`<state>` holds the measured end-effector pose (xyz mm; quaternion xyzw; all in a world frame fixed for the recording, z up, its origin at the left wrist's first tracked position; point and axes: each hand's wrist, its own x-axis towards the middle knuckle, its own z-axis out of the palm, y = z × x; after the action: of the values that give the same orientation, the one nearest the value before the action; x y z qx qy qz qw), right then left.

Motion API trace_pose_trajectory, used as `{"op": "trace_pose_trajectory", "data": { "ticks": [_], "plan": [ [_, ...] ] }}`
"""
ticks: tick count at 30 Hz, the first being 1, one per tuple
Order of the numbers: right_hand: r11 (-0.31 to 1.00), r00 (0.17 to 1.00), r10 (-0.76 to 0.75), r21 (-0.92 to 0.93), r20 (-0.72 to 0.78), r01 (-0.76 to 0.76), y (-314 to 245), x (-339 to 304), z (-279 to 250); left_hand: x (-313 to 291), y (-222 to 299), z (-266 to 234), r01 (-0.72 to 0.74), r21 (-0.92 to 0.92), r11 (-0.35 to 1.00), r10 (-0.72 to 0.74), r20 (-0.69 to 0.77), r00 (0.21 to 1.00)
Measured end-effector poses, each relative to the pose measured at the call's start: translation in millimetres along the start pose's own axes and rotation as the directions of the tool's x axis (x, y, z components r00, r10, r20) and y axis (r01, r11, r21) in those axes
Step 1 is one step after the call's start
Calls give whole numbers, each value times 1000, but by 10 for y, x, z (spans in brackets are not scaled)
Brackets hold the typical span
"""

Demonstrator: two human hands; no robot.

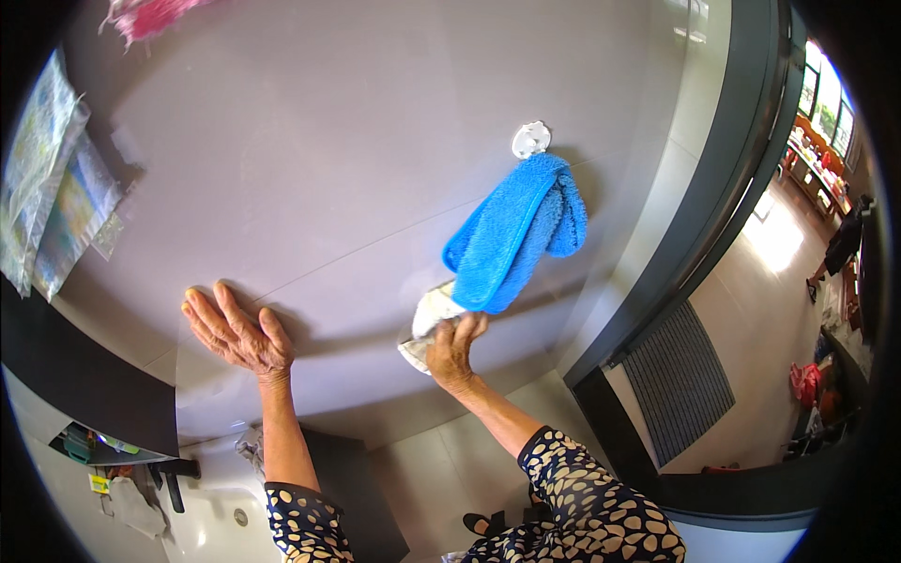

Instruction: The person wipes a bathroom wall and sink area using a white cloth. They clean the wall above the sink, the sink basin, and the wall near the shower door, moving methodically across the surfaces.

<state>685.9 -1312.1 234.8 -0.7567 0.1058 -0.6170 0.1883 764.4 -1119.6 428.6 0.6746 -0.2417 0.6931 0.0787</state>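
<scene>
My left hand [242, 333] lies flat against the pale tiled wall [357, 188] with its fingers spread and nothing in it. Further right, my right hand [456, 352] is closed on a white cloth [434, 314] and presses it to the same wall. The cloth's upper end meets a blue fluffy towel [516, 235], which hangs from a round white hook [531, 139]. My right fingers are partly blurred and stay just under the towel's lower edge.
A white washbasin [221, 516] with a black tap [174, 479] is at lower left, below a dark-edged cabinet [84, 375]. Plastic bags [61, 188] and a pink cloth [150, 17] hang on the wall. At right, a dark door frame [751, 169] opens onto a room with a grey mat [678, 383].
</scene>
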Motion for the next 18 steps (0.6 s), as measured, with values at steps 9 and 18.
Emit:
{"op": "trace_pose_trajectory", "data": {
  "ticks": [9,18],
  "plan": [
    [957,956,-284,42,-67,287,-437,949,-109,-9,-38,4,18,-20,1000,-18,8,1000],
    [969,941,-226,38,-253,243,-580,1916,-242,-20,-105,-29,31,-4,1000,-31,29,999]
  ]
}}
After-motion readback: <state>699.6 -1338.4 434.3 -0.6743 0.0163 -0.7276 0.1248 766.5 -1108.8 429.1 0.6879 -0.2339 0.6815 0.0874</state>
